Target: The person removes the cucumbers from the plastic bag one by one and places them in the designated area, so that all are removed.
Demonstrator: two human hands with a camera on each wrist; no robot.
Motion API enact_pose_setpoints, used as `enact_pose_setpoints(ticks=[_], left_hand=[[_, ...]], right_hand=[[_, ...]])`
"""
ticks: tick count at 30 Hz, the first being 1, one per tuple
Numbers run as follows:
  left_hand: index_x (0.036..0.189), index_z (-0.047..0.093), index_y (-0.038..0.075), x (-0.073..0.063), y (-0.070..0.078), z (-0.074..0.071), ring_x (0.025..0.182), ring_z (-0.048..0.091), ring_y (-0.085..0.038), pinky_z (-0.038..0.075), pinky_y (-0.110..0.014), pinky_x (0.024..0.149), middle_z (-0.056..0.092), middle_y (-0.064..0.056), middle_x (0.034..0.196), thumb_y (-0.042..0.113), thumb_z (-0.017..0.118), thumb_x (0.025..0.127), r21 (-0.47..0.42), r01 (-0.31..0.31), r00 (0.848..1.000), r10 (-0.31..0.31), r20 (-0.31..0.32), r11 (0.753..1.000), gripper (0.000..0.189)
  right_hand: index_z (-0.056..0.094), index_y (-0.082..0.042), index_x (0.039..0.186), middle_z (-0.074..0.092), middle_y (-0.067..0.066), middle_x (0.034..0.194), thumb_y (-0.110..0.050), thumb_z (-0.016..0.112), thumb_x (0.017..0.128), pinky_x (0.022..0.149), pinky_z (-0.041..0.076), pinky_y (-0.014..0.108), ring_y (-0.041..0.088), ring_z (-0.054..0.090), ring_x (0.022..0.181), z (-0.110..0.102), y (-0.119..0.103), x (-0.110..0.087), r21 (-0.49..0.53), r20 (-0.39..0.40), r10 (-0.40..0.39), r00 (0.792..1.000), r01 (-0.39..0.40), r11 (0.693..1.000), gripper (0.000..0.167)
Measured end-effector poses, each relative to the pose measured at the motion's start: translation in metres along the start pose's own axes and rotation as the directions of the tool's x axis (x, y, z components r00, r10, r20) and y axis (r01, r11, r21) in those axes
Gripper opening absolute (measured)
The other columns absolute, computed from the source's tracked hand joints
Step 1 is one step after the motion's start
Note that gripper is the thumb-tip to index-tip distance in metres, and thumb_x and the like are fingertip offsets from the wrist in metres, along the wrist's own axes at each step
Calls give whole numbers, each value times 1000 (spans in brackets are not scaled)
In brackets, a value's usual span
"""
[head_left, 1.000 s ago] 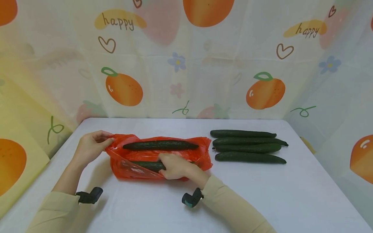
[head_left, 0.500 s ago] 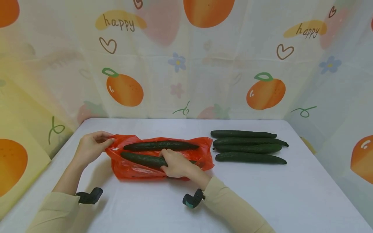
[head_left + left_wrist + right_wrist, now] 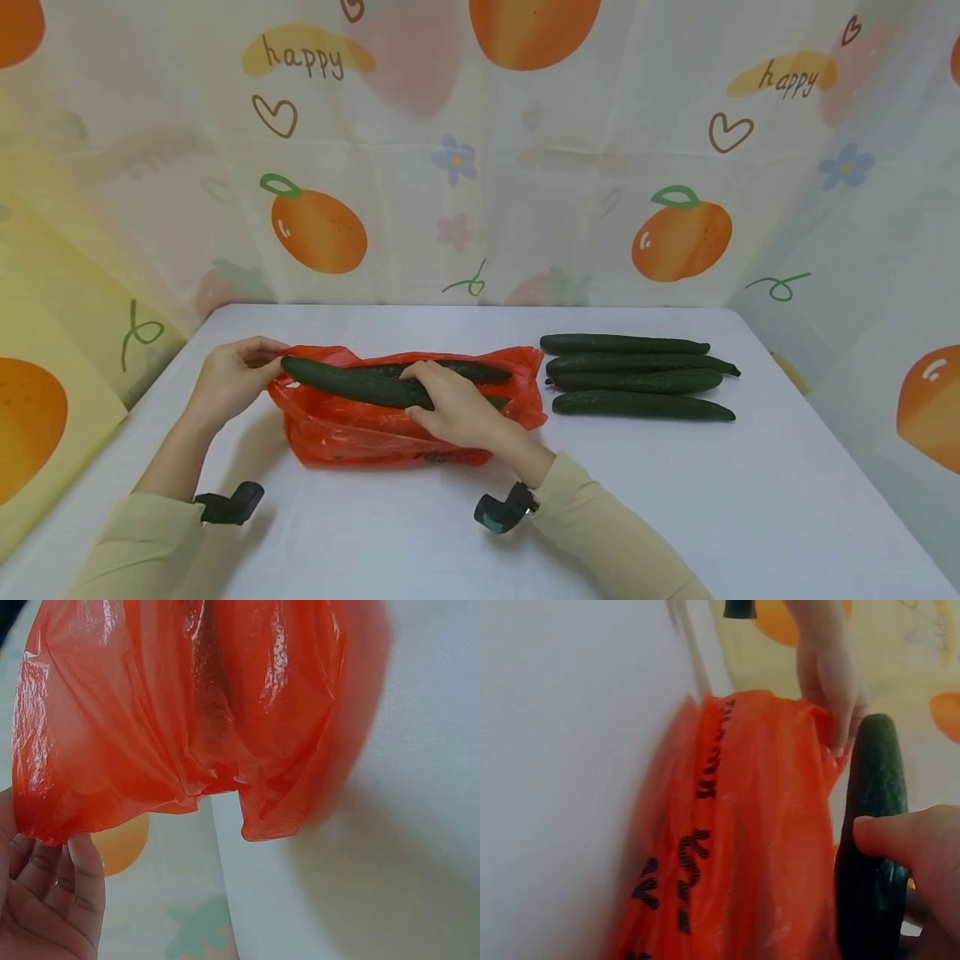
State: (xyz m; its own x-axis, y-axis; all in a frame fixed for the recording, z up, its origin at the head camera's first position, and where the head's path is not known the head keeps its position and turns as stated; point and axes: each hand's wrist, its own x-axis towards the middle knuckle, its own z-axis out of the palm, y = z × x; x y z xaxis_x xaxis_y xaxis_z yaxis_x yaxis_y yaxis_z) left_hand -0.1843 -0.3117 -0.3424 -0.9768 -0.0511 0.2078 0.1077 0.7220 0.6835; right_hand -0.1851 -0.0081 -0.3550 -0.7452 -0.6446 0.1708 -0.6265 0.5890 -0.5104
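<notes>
A red plastic bag (image 3: 360,433) with black print lies on the table. My left hand (image 3: 234,379) pinches the bag's left edge between thumb and fingers; the left wrist view shows the bag (image 3: 165,735) hanging from those fingertips. In my right hand (image 3: 461,408) is a dark green cucumber (image 3: 345,384), gripped near its middle and raised over the bag, its left end tilted up close to my left hand. The right wrist view shows my thumb across this cucumber (image 3: 876,769). Behind it another cucumber (image 3: 472,369) lies in the bag, partly hidden.
Several cucumbers (image 3: 641,382) lie side by side on the white table (image 3: 637,517), right of the bag. A patterned cloth (image 3: 510,167) hangs behind the table and along its sides.
My right hand has lifted the front cucumber up out of the bag's near side, and it now partly covers the rear one. My left hand keeps its place on the bag.
</notes>
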Motion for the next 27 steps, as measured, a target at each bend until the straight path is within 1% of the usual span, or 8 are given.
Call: enact_pose_setpoints(ticks=[2,4,9,12,16,18,21,27], left_hand=[[104,64,0,1,1,0,68,57,-1,49,-23,56,67,-20,92,10,58,88,5,-10,1000,10,-6,1000,20],[104,65,0,1,1,0,68,55,-2,47,-23,55,67,-19,93,11,58,88,19,-17,1000,17,-11,1000,20],[103,66,2,3,-1,2,70,54,3,47,-22,57,68,-18,93,27,60,89,18,-40,999,41,-19,999,29],[102,66,1,2,0,3,70,55,6,49,-21,56,68,-19,93,26,61,89,-14,-55,998,55,-15,998,29],[100,66,0,1,2,3,67,56,5,49,-21,53,68,-20,91,23,61,88,-20,-61,998,61,-16,998,27],[100,66,0,1,3,4,67,56,4,50,-22,53,68,-20,90,23,61,88,-12,-58,998,58,-17,998,27],[99,66,1,1,3,4,67,55,5,50,-22,54,68,-19,91,25,62,88,-4,-47,999,47,-17,999,27],[102,66,3,2,2,4,74,57,3,48,-20,59,68,-19,95,29,62,88,12,-30,999,30,-13,999,30]], right_hand=[[45,-13,127,52,0,126,-23,61,89,95,43,31,13,50,112,-2,-2,1,2,-22,-29,999,29,1000,42],[46,-14,127,52,-1,125,-23,61,89,94,44,30,13,49,112,-4,-4,2,-4,-44,-65,997,65,998,42],[47,-17,127,54,-3,123,-23,61,88,92,45,27,11,50,109,-12,-9,1,-42,-85,-158,984,155,987,41],[48,-19,127,56,-5,119,-23,61,88,89,45,23,8,51,106,-19,-12,-1,-85,-105,-218,970,210,974,41],[52,-19,125,59,-6,113,-22,62,87,84,46,20,7,54,101,-30,-16,-5,-149,-141,-296,945,275,950,40],[54,-19,124,60,-7,112,-21,63,86,83,46,20,8,55,101,-36,-18,-8,-173,-155,-318,935,291,941,39],[56,-19,123,60,-7,113,-21,64,85,83,47,21,9,56,102,-45,-18,-13,-200,-167,-331,929,297,934,39],[59,-19,120,62,-6,112,-19,68,83,82,48,23,9,57,100,-63,-10,-23,-239,-210,-348,914,297,925,39]])
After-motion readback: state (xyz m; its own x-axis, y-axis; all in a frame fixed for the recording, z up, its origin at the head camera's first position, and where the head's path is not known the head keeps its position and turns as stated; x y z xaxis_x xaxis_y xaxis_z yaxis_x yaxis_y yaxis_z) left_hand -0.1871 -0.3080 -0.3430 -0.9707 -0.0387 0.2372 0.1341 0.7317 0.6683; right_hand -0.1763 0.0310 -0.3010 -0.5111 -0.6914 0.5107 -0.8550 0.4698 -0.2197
